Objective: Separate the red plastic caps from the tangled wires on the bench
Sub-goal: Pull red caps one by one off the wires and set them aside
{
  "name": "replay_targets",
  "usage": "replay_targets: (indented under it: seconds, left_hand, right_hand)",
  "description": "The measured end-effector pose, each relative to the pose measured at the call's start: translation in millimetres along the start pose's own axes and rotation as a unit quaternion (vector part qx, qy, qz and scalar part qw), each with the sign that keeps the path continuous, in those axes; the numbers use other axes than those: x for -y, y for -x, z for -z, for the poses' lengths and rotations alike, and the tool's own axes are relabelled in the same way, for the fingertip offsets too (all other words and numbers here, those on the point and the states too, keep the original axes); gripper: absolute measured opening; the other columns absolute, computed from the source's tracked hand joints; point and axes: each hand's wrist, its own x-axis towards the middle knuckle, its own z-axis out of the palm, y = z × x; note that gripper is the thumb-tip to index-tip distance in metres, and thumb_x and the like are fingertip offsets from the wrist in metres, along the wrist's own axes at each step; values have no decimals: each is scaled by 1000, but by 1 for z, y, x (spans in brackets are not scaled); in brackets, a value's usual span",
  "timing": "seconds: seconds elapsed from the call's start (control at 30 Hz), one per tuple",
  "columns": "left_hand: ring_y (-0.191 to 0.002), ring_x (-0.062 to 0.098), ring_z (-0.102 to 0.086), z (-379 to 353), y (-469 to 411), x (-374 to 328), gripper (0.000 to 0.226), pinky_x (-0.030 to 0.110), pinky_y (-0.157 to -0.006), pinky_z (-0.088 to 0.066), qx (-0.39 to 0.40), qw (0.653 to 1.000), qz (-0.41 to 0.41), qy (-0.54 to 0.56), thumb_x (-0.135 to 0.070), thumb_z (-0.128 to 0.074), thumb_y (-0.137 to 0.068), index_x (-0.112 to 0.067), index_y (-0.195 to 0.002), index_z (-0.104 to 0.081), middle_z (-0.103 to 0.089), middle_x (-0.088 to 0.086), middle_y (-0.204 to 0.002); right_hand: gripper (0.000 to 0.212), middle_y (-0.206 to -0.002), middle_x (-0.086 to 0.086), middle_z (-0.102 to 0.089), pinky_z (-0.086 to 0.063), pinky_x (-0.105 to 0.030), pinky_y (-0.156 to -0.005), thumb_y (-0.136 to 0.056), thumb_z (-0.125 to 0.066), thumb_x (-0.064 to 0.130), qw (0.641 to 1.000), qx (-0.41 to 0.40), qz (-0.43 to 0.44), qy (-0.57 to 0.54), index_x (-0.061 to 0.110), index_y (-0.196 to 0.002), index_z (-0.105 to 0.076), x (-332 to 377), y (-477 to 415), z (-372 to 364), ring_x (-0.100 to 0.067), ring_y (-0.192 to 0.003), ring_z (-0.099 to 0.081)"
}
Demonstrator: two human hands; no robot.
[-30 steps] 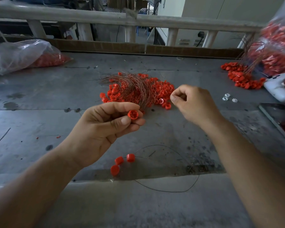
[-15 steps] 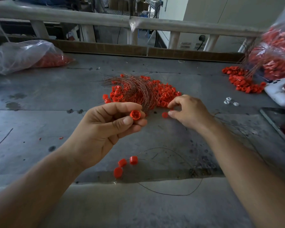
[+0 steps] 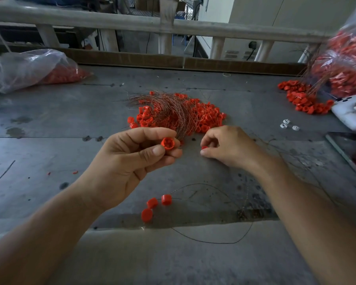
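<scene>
Two pinches: red cap (image 3: 168,143) in left hand (image 3: 130,163), second cap (image 3: 204,148) in right hand (image 3: 229,149); likely light, rigid, grab sides

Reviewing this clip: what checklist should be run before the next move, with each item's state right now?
1. Left hand grips a red cap: ok.
2. That cap free of wire: cannot tell.
3. Right hand pinches a second cap low by the bench: ok.
4. Tangled pile fully sorted: not ok, caps lie among its wires.
5. Three loose caps lie apart from the pile: ok.
</scene>
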Motion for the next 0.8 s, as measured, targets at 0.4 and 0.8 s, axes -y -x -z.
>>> replay_targets:
  seconds: [0.4,0.8]
  left_hand:
    - [-73,14,-70,0,-1,2,24,17,-63,-54,-19,999,27,-35,-11,-66,-58,-14,-80,-76,-72,5,-78]
    - [-72,16,-69,-1,-2,5,21,18,-62,-53,-47,997,19,-64,-2,-58,-65,-10,-79,-71,-71,8,-76]
  right_hand:
    - [15,-60,1,-64,-48,-17,-47,-85,-53,3,825,50,-22,-562,11,-79,-64,33,17,18,-7,-52,-59]
    - [18,-62,1,-64,-49,-18,-49,-69,-60,18,798,89,12,-596,10,-85,-61,44,24,13,-8,-54,-59]
